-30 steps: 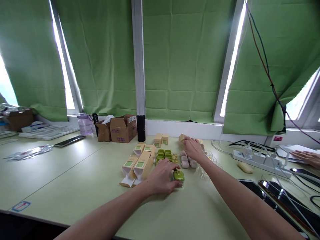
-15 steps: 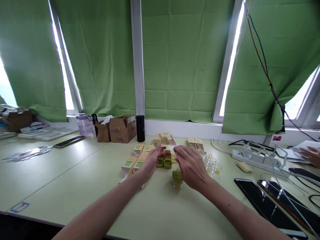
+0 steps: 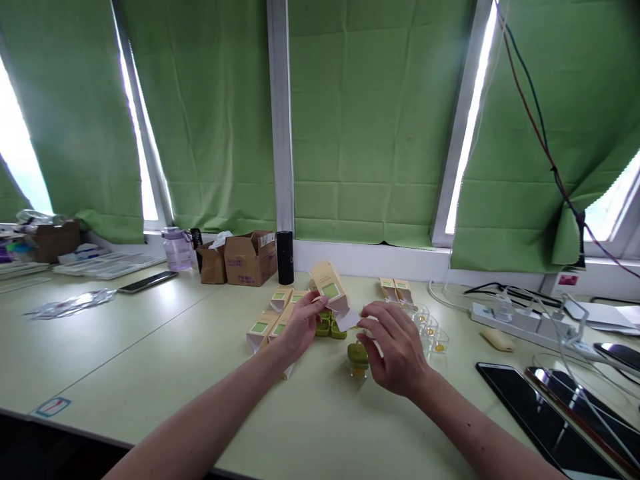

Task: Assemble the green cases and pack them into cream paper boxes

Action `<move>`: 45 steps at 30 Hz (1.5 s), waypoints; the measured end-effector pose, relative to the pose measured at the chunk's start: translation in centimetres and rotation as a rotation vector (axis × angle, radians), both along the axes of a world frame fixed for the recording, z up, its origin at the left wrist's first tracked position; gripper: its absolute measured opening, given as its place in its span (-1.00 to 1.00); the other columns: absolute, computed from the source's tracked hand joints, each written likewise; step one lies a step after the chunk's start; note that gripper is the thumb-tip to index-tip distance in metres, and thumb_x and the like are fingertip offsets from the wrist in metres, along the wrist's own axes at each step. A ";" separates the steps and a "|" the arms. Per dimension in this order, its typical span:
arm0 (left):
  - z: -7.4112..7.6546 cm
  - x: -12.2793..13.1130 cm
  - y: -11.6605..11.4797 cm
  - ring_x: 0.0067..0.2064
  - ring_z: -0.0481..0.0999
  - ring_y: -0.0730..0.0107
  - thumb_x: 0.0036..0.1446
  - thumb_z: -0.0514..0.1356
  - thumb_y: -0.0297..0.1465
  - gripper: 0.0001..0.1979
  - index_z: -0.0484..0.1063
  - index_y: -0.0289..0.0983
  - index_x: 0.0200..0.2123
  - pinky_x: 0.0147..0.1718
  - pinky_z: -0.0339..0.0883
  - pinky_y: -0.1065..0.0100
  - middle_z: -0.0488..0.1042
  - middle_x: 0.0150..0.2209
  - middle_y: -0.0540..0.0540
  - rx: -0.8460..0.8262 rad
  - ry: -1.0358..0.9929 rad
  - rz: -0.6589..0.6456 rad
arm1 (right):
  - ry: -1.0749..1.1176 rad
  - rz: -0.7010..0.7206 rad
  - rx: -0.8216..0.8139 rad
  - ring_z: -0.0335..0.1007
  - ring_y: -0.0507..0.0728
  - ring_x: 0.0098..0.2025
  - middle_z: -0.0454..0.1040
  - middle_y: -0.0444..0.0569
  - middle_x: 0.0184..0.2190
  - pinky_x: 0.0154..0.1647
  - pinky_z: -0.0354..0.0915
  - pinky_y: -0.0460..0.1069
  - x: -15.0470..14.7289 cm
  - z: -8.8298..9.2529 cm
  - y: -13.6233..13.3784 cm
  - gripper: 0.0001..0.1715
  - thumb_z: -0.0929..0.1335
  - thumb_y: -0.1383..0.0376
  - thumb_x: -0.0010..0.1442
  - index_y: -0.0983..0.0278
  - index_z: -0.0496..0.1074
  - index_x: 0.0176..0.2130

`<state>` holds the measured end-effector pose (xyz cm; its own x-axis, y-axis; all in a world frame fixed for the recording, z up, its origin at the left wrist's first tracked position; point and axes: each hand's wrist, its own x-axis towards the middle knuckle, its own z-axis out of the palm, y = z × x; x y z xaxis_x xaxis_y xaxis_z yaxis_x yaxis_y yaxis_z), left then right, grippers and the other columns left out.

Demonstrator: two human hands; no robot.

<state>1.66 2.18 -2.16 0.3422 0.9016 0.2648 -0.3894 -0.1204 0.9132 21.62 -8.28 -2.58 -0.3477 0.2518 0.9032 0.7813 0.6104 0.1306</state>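
A small tan carton [image 3: 327, 283] with a green label is held up and tilted in my left hand [image 3: 300, 325], its white end flap [image 3: 347, 320] hanging open toward the right. My right hand [image 3: 397, 347] is half curled, thumb and fingers apart, with the fingertips at the flap's edge; whether they touch it I cannot tell. Just below these fingers a small clear jar with a green lid [image 3: 358, 355] stands on the table. Green square lids [image 3: 330, 327] sit behind my left hand. More tan cartons [image 3: 263, 328] lie left of it.
Several clear cups [image 3: 433, 333] stand right of my right hand. Two tan cartons [image 3: 395, 290] lie further back. Phones [image 3: 520, 407], cables and a power strip [image 3: 530, 323] occupy the right side. A cardboard box [image 3: 250, 259] and a black cylinder [image 3: 285, 258] stand at the back.
My left hand now holds a tan carton up off the table. My right hand has drawn back slightly and its fingers have curled. The view has shifted a little left.
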 end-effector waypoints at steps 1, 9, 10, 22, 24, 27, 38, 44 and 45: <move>-0.1 0.0 0.0 -0.12 0.59 0.19 -0.02 0.51 -0.15 -0.49 0.51 -0.21 -0.04 -0.21 0.38 0.26 0.64 -0.10 -0.13 0.025 0.001 -0.010 | 0.045 -0.009 0.005 0.47 0.34 -0.02 0.54 0.12 -0.10 -0.07 0.44 0.24 0.2 0.0 0.1 -0.74 0.34 0.41 0.33 0.20 0.43 0.00; -1.1 0.0 -0.8 0.13 0.49 0.03 0.07 0.46 -0.35 -0.38 0.33 -0.15 0.17 0.12 0.40 0.04 0.50 0.12 -0.19 0.636 0.294 0.204 | 0.179 -0.051 -0.014 0.48 0.40 0.04 0.52 0.18 0.02 0.05 0.44 0.33 0.6 -1.3 0.8 -0.35 0.35 0.31 0.35 0.17 0.21 0.36; -1.0 0.0 -1.1 0.15 0.46 0.02 0.10 0.42 -0.39 -0.42 0.32 -0.14 0.15 0.14 0.39 0.02 0.48 0.13 -0.19 0.731 0.328 0.252 | 0.179 -0.044 -0.013 0.48 0.39 0.03 0.52 0.17 0.01 0.03 0.45 0.32 0.6 -1.4 0.9 -0.33 0.35 0.30 0.34 0.17 0.19 0.37; -1.4 -0.8 -2.2 0.21 0.27 -0.01 0.21 0.20 -0.60 -0.69 0.41 -0.08 -0.10 0.18 0.28 -0.08 0.41 0.20 -0.20 1.443 0.517 0.653 | 0.128 -0.065 0.026 0.44 0.39 0.01 0.51 0.18 -0.02 0.02 0.41 0.31 1.0 -1.3 1.0 -0.34 0.31 0.38 0.34 0.21 0.17 0.37; -1.6 -0.9 -2.2 0.21 0.27 -0.01 0.20 0.20 -0.60 -0.72 0.42 -0.08 -0.13 0.17 0.28 -0.07 0.42 0.19 -0.19 1.456 0.533 0.648 | 0.130 -0.071 0.027 0.44 0.39 0.02 0.50 0.17 -0.02 0.03 0.41 0.31 1.0 -1.3 1.1 -0.35 0.30 0.38 0.35 0.21 0.17 0.36; -1.5 -1.0 -2.5 0.21 0.28 -0.01 0.19 0.22 -0.57 -0.77 0.43 -0.09 -0.20 0.17 0.28 -0.07 0.43 0.18 -0.18 1.455 0.584 0.639 | 0.130 -0.072 0.025 0.42 0.38 0.02 0.49 0.18 -0.01 0.02 0.41 0.31 1.1 -1.4 1.2 -0.37 0.30 0.37 0.35 0.22 0.18 0.35; -0.5 -0.1 -2.9 0.23 0.40 -0.06 0.17 0.28 -0.51 -0.60 0.26 -0.15 0.02 0.16 0.35 -0.10 0.39 0.18 -0.31 1.485 0.432 0.605 | 0.116 -0.068 0.049 0.43 0.40 0.04 0.49 0.22 0.01 0.00 0.42 0.32 1.0 -1.3 1.1 -0.37 0.29 0.36 0.34 0.25 0.18 0.35; -0.7 0.2 -2.8 0.21 0.46 -0.01 0.17 0.27 -0.57 -0.50 0.25 -0.19 0.15 0.19 0.35 -0.08 0.45 0.14 -0.31 1.265 0.407 0.474 | 0.139 0.005 0.047 0.40 0.40 0.05 0.45 0.21 0.04 0.00 0.43 0.36 0.9 -1.2 1.0 -0.32 0.34 0.40 0.30 0.20 0.15 0.34; -0.8 0.1 -2.7 0.20 0.47 0.00 0.17 0.28 -0.57 -0.48 0.26 -0.18 0.16 0.19 0.36 -0.07 0.46 0.13 -0.30 1.237 0.396 0.453 | 0.143 0.018 0.043 0.40 0.40 0.07 0.43 0.21 0.05 0.00 0.44 0.36 0.9 -1.2 1.0 -0.31 0.35 0.41 0.29 0.19 0.14 0.34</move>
<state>1.79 -0.55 -2.99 0.3239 0.2033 0.9240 0.1602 -0.9743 0.1582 22.52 -7.32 -3.80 -0.2191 0.2065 0.9536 0.7828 0.6206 0.0455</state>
